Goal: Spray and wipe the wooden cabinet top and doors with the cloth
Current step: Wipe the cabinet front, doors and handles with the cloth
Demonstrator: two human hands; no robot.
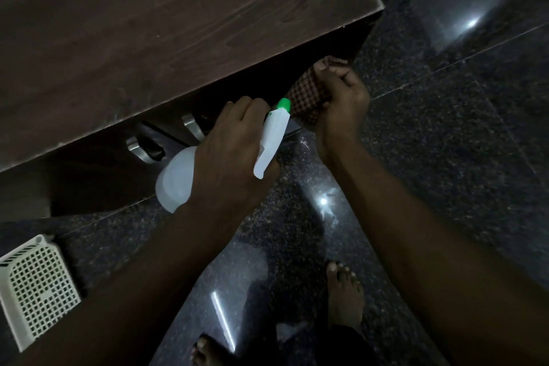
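The dark wooden cabinet top [166, 27] fills the upper left; its doors below lie in shadow, with metal handles [139, 148] showing. My left hand [234, 154] grips a white spray bottle [178, 178] with a green nozzle [283, 104], pointed toward the cabinet front. Just right of the nozzle, my right hand [341, 101] holds a checked brown cloth [309, 92] bunched against the cabinet's front near its right corner. Part of the cloth is hidden under the cabinet edge.
A white perforated plastic basket [35, 285] lies on the floor at lower left. Glossy dark granite floor [445, 128] spreads to the right and below. My bare feet [344, 291] stand at the bottom centre.
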